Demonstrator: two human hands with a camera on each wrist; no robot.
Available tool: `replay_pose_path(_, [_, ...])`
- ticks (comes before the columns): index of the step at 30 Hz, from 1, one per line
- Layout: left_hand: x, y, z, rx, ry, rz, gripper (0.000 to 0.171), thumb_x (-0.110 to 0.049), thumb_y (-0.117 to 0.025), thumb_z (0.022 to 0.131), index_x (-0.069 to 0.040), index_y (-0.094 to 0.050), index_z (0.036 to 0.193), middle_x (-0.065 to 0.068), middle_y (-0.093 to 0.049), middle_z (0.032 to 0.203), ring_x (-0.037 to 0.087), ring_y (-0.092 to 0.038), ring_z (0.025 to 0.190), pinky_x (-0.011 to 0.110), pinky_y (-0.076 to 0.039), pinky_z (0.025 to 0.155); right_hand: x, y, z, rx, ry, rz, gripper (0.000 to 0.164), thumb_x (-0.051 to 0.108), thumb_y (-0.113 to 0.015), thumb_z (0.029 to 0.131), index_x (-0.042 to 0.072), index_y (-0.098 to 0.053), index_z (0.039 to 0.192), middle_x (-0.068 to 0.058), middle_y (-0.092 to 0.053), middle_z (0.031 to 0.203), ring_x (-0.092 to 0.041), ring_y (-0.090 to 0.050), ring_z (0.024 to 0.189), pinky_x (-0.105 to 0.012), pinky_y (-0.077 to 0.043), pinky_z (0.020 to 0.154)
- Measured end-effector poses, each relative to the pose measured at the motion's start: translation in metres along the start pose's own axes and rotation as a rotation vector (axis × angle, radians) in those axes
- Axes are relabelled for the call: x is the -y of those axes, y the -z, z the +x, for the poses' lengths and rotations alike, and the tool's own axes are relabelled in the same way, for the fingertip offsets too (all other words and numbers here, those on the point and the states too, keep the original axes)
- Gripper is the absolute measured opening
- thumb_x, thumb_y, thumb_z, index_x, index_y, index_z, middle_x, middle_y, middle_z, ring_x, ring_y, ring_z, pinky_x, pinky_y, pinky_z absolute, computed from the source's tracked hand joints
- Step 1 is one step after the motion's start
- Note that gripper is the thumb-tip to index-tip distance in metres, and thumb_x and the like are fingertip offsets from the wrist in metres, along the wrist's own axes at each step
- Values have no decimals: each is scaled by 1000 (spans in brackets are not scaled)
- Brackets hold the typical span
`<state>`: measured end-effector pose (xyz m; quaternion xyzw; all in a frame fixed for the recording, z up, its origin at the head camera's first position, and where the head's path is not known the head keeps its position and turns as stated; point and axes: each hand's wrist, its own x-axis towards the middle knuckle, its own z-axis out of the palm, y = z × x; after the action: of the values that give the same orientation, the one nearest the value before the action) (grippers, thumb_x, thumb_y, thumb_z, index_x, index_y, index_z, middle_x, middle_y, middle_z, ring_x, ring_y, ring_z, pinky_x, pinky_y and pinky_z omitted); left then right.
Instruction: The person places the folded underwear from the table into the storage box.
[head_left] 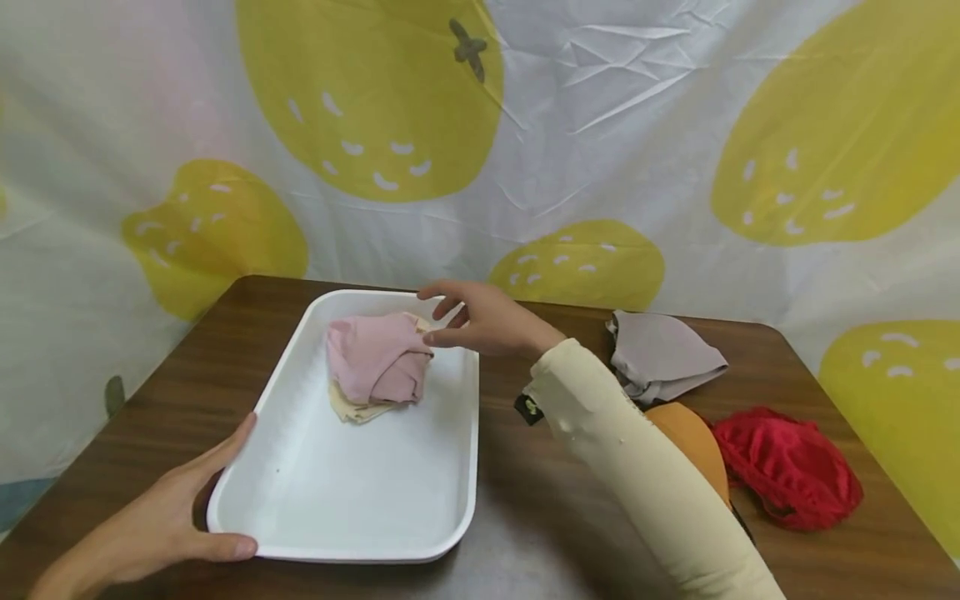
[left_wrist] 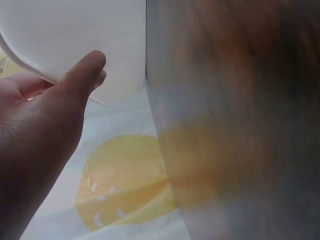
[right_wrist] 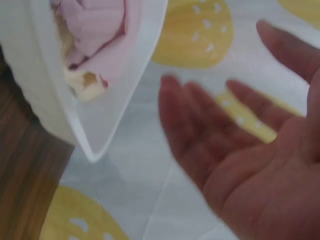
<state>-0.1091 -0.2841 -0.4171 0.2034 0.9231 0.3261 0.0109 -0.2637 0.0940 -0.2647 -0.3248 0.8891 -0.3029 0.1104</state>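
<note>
A white plastic tray (head_left: 360, 492) stands on the brown table. My left hand (head_left: 168, 521) grips its near left corner, thumb along the front edge and fingers along the left side. In the left wrist view the thumb (left_wrist: 82, 75) overlaps the tray wall. Toward the tray's far end lies a folded pink cloth (head_left: 375, 354) on top of a cream cloth (head_left: 356, 410). Over the far right rim hovers my right hand (head_left: 487, 321), fingers spread and slightly bent, holding nothing. The right wrist view shows that hand (right_wrist: 240, 155) apart from the tray and the cloths.
Right of the tray, a grey cloth item (head_left: 663, 354) sits at the back. In front of it are an orange item (head_left: 693, 442), partly hidden by the right sleeve (head_left: 637, 475), and a shiny red fabric item (head_left: 795, 471). A lemon-print curtain (head_left: 570, 175) hangs behind the table (head_left: 180, 383).
</note>
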Motion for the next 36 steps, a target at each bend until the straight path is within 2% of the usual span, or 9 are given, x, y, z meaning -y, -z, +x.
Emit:
replay_pose_path(5, [-1,0,0,-2,-15,-9,115,-33,-83,79,-26,-5,163,26,-23,165,-25,-10,133,-9,-9,96,-5,14,-14,-5,123,91,52,10,-74,90,10,-56,139,-13,-69,116,-22,-71,105,-34,-57,90])
replay_pose_path(8, [-3,-1,-1,-3,-17,-16,117,-33,-84,78,-28,-4,163,25,-23,165,-31,-8,128,-9,-10,96,-7,20,-24,-47,131,132,47,7,-74,89,8,-59,134,-12,-70,111,-21,-71,102,-34,-57,91])
replay_pose_path(12, [-4,-2,-2,-9,-31,-23,117,-34,-84,78,-28,-5,163,25,-23,165,-32,-8,129,-9,-10,97,-14,23,-44,-107,135,171,40,3,-74,88,6,-63,127,-12,-72,107,-20,-70,98,-33,-57,89])
replay_pose_path(18, [-1,-2,-2,-4,-22,-31,113,-34,-82,80,-27,-5,163,25,-22,165,-26,-11,132,-8,-12,97,-36,21,-87,-177,87,89,38,8,-77,87,10,-66,123,-5,-74,102,-15,-70,93,-32,-58,84])
replay_pose_path(22, [-2,-1,-3,2,4,-21,114,-34,-82,80,-28,-4,163,23,-22,166,0,-22,146,-8,-12,96,-57,21,-118,-189,48,58,36,12,-77,89,14,-65,123,-2,-73,100,-12,-69,89,-31,-57,80])
replay_pose_path(25, [-2,-2,-3,7,16,-17,114,-35,-82,80,-30,-4,162,21,-22,167,16,-28,148,-8,-11,95,-72,23,-140,-191,17,34,35,14,-75,90,14,-64,124,-1,-70,101,-9,-67,88,-28,-54,77])
replay_pose_path(30, [-2,-2,-2,0,-1,-27,114,-35,-83,80,-31,-3,162,21,-21,167,-15,-15,141,-8,-12,96,-95,24,-171,-227,-43,8,37,12,-75,90,12,-64,125,-1,-67,103,-5,-65,89,-26,-54,76])
replay_pose_path(32, [-2,-2,-3,-4,-5,-31,115,-34,-83,79,-31,-3,162,21,-21,167,-29,-10,130,-9,-12,96,-104,23,-180,-249,-63,-7,38,11,-76,89,12,-64,125,-2,-67,103,-5,-65,90,-25,-54,77])
replay_pose_path(36, [-3,-2,-3,-4,-6,-35,114,-34,-83,80,-31,-3,162,22,-21,167,-23,-12,135,-9,-12,96,-121,22,-199,-301,-108,-49,39,10,-78,86,9,-65,123,-5,-69,103,-6,-66,91,-24,-56,77])
